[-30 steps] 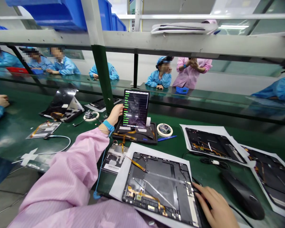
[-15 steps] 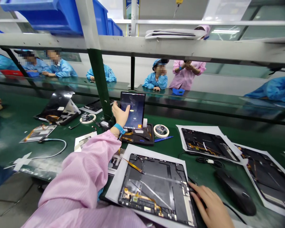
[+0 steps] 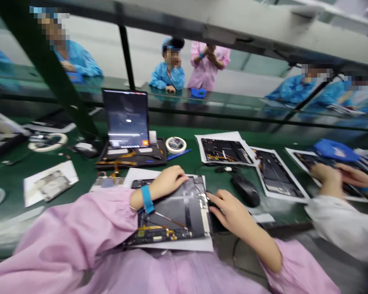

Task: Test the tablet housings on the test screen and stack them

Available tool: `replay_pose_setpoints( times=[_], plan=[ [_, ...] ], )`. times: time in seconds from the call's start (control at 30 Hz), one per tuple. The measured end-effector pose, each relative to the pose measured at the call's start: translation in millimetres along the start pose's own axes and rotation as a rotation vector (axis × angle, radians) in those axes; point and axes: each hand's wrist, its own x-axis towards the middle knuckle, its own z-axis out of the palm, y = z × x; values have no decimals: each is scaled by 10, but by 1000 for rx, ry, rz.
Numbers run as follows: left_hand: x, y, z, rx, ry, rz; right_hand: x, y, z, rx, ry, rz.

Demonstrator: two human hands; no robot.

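An opened tablet housing [image 3: 171, 212] with orange ribbon cables lies on white paper [image 3: 184, 245] before me. My left hand [image 3: 167, 179], a blue band at its wrist, is over the housing's upper part with loosely bent fingers. It appears to hold nothing, though the fingertips are partly hidden. At the housing's right edge, my right hand [image 3: 228, 208] pinches a dark cable end between thumb and fingers; the plug itself is mostly covered. Behind the housing, a lit tablet screen [image 3: 127, 118] stands upright in a black tray [image 3: 135, 163] with ribbon cables.
A black mouse [image 3: 245, 190], a tape roll [image 3: 176, 145] and a blue pen [image 3: 179, 154] lie around the housing. More opened housings [image 3: 225, 151] sit on paper to the right, where another person's hands [image 3: 326, 175] work. A green post [image 3: 53, 77] rises at left.
My left hand has come down from the lit screen to above the opened housing. My right hand stays at its right edge. The view has turned right and downward.
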Motion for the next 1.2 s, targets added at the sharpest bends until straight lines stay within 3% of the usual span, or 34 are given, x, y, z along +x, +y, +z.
replay_pose_setpoints(
  times=[0.13,0.2,0.27,0.37,0.47,0.53,0.6,0.67,0.77,0.83,0.93,1.03,1.2],
  plan=[
    [41,-97,-55,-65,-69,-95,-48,-48,-267,276,-281,-17],
    [35,-100,-51,-18,-108,-122,-45,-38,-304,442,-337,-46],
    [21,-93,-32,43,-140,-143,10,-5,-241,460,-208,57],
    [9,-85,-12,93,-168,-157,173,44,-16,317,25,282],
    [8,-86,-16,102,-179,-160,310,76,158,252,-3,342],
    [9,-89,-22,100,-183,-162,321,118,154,284,38,380],
    [10,-92,-25,93,-188,-163,265,190,56,468,152,414],
    [10,-93,-28,86,-188,-165,168,269,-88,819,217,396],
    [9,-90,-34,85,-187,-170,28,314,-276,1315,135,296],
    [8,-86,-39,89,-190,-175,-21,266,-333,1433,53,295],
    [9,-85,-42,94,-192,-178,-11,120,-289,1304,-27,426],
    [10,-87,-40,95,-192,-183,65,0,-127,1063,-3,520],
    [9,-87,-42,97,-198,-183,159,-20,136,1112,1,601]
  ],
)
